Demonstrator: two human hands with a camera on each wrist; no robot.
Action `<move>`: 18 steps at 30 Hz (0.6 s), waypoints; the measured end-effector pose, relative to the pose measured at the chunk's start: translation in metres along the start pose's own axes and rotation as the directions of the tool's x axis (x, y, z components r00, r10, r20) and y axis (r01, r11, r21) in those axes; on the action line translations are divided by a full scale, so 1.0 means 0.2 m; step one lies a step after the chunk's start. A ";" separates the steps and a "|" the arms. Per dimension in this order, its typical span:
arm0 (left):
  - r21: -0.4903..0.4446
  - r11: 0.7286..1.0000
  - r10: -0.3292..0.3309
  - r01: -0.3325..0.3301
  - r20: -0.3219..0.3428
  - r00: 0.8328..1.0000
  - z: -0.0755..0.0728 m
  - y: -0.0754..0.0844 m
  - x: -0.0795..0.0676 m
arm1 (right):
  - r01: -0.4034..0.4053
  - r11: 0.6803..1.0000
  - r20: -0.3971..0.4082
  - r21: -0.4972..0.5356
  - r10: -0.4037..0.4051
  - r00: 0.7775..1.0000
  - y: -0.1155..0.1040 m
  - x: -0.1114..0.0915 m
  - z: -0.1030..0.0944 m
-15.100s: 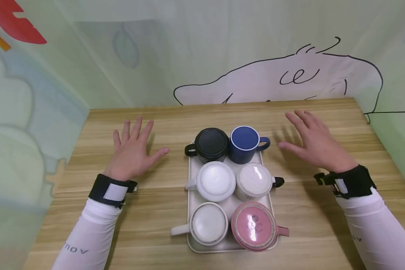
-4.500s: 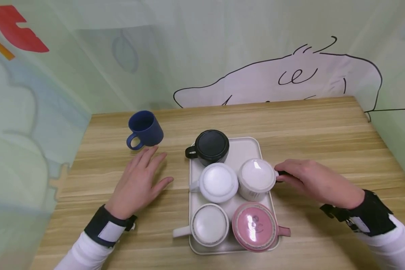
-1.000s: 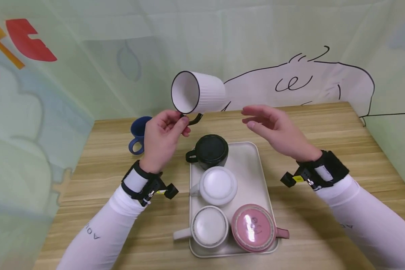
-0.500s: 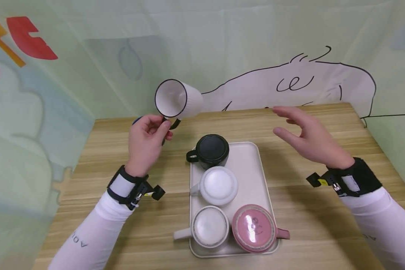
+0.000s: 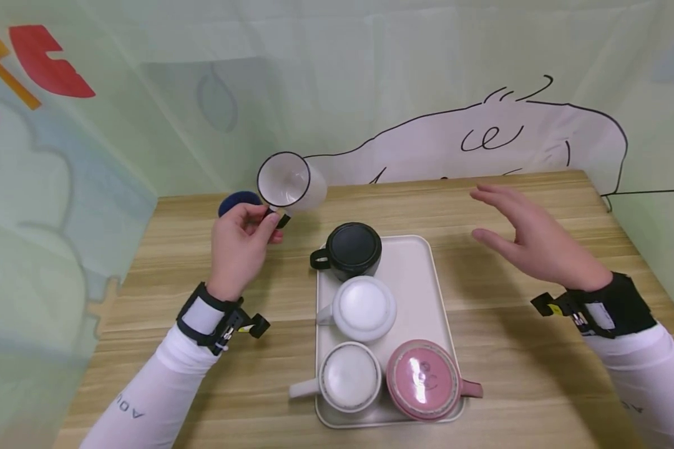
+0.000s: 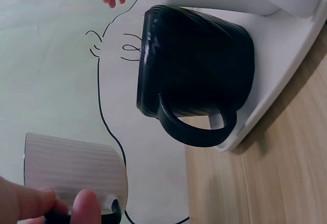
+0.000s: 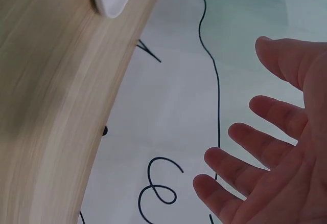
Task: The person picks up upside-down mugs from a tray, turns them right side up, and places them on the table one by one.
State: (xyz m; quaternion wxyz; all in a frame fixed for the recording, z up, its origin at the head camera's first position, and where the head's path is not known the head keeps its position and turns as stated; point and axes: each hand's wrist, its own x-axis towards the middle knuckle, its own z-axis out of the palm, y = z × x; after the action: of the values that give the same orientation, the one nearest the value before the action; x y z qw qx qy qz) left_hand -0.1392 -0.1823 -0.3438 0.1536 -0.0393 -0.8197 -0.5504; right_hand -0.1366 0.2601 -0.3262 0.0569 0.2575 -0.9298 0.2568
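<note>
A white, ribbed, black-rimmed mug (image 5: 291,179) was pinched by its black handle (image 5: 283,221) in the left hand (image 5: 237,246); the right hand (image 5: 545,246) was spread, holding nothing. The mug had been lowered toward the wooden table's (image 5: 258,390) far edge, near the navy mug (image 5: 240,199); four upturned mugs (image 5: 364,308) were left on the beige rectangular tray (image 5: 414,287).

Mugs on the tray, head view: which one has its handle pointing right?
The pink mug, in the near right corner of the tray; the black mug and both white mugs there point theirs left.
</note>
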 end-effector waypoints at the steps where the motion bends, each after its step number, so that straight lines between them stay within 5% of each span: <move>1: 0.006 1.000 -0.006 0.006 0.001 1.000 0.00 -0.01 0.00 | -0.002 1.000 0.011 -0.012 0.002 1.000 0.01 -0.01 0.00; 18: 0.115 0.987 -0.122 0.116 0.042 0.992 0.00 -0.11 -0.01 | 0.051 0.993 0.062 -0.108 -0.045 0.997 0.10 -0.11 0.05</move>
State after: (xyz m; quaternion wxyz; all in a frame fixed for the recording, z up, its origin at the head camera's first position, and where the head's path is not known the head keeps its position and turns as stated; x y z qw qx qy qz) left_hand -0.1417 -0.1897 -0.3638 0.1024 0.0049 -0.8537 -0.5107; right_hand -0.1276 0.2796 -0.3481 0.0493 0.2838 -0.9374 0.1960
